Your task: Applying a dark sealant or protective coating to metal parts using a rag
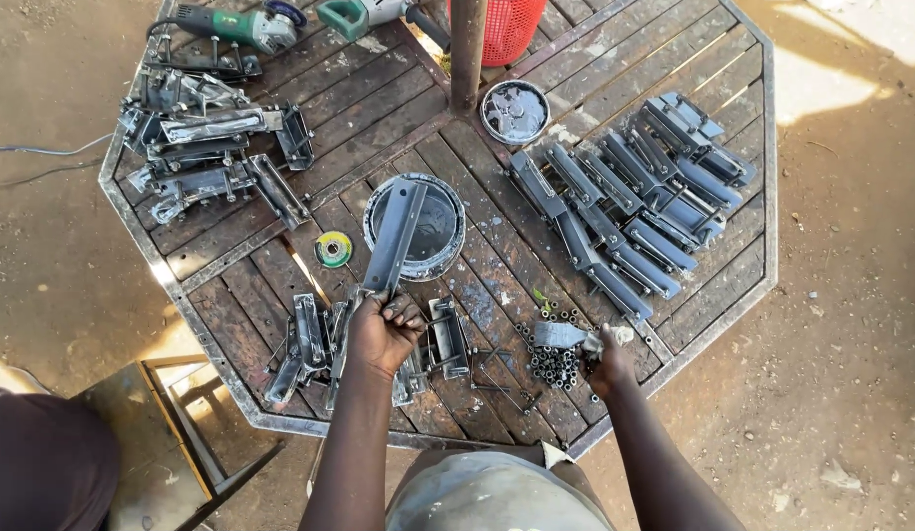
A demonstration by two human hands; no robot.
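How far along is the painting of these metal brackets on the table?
Done: a batch of grey painted brackets lies in rows at right. In hand: the left hand holds one bracket over the paint can; the right hand holds a brush. Left: bare brackets piled at upper left.

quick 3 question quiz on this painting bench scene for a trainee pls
1. True or false: the left hand holds a long flat grey metal bracket over the round open tin of grey paint.
2. What does the right hand grip? A) a green angle grinder B) a paint-covered brush C) a red basket
3. Fill in: the freshly painted grey metal brackets lie in rows on the person's ______ side of the octagonal wooden-slat table.

Key
1. True
2. B
3. right
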